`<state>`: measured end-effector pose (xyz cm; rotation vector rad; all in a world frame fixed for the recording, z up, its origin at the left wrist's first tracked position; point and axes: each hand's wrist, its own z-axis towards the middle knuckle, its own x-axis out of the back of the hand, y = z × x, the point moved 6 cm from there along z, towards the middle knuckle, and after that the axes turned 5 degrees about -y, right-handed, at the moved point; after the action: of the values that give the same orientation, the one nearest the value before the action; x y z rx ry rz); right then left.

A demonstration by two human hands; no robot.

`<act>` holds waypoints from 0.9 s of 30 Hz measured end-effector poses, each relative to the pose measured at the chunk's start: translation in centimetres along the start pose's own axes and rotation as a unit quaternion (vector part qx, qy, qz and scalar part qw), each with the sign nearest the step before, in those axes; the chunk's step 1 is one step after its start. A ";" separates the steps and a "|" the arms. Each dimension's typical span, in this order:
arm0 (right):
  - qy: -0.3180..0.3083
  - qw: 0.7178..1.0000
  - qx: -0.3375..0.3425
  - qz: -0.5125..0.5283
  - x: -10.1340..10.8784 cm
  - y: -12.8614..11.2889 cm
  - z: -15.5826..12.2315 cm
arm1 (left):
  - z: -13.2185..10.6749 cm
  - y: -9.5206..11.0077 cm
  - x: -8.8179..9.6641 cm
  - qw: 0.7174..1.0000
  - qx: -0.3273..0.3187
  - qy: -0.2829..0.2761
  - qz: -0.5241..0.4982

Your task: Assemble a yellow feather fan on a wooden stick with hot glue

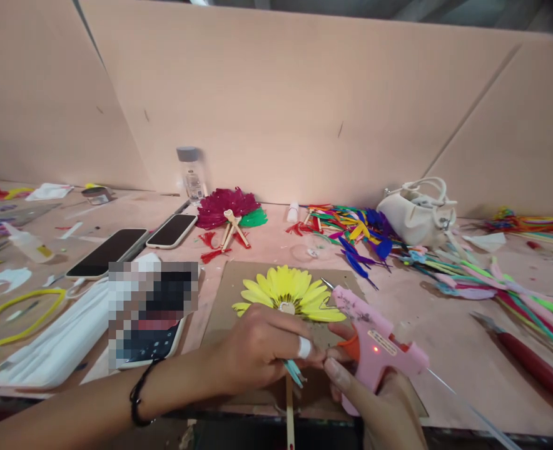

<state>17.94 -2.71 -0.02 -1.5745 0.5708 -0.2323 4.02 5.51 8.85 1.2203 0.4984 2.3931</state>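
Note:
My right hand (384, 400) is wrapped around a pink hot glue gun (375, 350), whose metal nozzle points up and left and whose small red light is lit. A clear glue stick (468, 406) trails from its back. Closed, my left hand (271, 347) has a thin light-blue piece (294, 373) poking out below its fingers; its exact kind is unclear. The fingertips of both hands meet beside the gun. Just beyond them, a fan of yellow petals (281, 287) rests on a cardboard sheet (220, 297). A flat wooden stick (290, 412) extends toward me beneath my left hand.
Phones (107, 253) and a white pouch (70, 337) lie at left. A water bottle (191, 175) and a dark-red petal fan (227, 206) stand behind. Colourful feathers (351, 225), a white handbag (415, 212), chenille stems (492, 281) and a red-handled tool (534, 359) occupy the right.

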 end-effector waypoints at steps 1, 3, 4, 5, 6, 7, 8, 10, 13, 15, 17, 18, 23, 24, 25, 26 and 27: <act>0.001 1.000 -0.002 -0.007 0.0 -0.1 0.0 | -0.2 0.1 -0.2 1.000 -0.009 -0.012 0.009; 0.001 1.000 -0.007 -0.017 -0.1 -0.2 -0.1 | -0.5 0.3 -0.5 0.999 -0.019 -0.038 0.019; 0.001 1.000 -0.006 -0.019 -0.1 -0.2 -0.1 | -0.5 0.4 -0.7 0.998 -0.019 -0.048 0.022; 0.004 1.000 -0.007 -0.023 -0.1 -0.3 -0.2 | -0.5 0.5 -0.7 0.998 -0.011 -0.056 0.025; 0.010 1.000 -0.007 -0.028 0.0 -0.3 -0.2 | -0.5 0.5 -0.8 0.998 0.006 -0.062 0.029; 0.018 0.999 -0.007 -0.031 0.2 -0.2 -0.1 | -0.4 0.5 -0.8 0.997 0.028 -0.070 0.033; 0.027 0.999 -0.004 -0.030 0.4 -0.2 -0.1 | -0.4 0.5 -0.8 0.995 0.054 -0.079 0.036; 0.043 0.999 0.000 -0.019 0.9 0.0 0.0 | -0.3 0.4 -1.0 0.990 0.086 -0.101 0.048; 0.052 0.999 0.012 -0.007 1.6 0.3 0.1 | -0.3 0.2 -1.3 0.987 0.072 -0.116 0.088; 0.050 0.998 0.019 -0.025 1.9 0.4 0.1 | -0.4 -0.1 -1.5 0.987 0.048 -0.100 0.118; 0.044 0.998 0.018 -0.041 1.9 0.4 0.0 | -0.5 -0.3 -1.5 0.987 0.026 -0.079 0.137; 0.043 0.998 0.013 -0.042 1.9 0.4 0.0 | -0.5 -0.4 -1.5 0.987 0.016 -0.071 0.141; 0.042 0.998 -0.006 -0.050 1.9 0.4 -0.2 | -0.6 -0.6 -1.4 0.991 -0.003 -0.047 0.129; 0.040 0.997 -0.010 -0.061 2.0 0.5 -0.3 | -0.6 -0.5 -1.3 0.991 -0.004 -0.045 0.125; 0.039 0.997 -0.013 -0.072 2.1 0.6 -0.3 | -0.5 -0.5 -1.2 0.991 -0.004 -0.043 0.123; 0.040 0.996 -0.014 -0.079 2.2 0.6 -0.3 | -0.5 -0.4 -1.2 0.992 -0.004 -0.041 0.123; 0.042 0.996 -0.014 -0.083 2.3 0.7 -0.3 | -0.5 -0.3 -1.1 0.991 -0.003 -0.042 0.124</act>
<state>19.58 -4.07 -1.10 -1.6463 0.5087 -0.4193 4.32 5.17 7.66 1.4483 0.3303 2.5300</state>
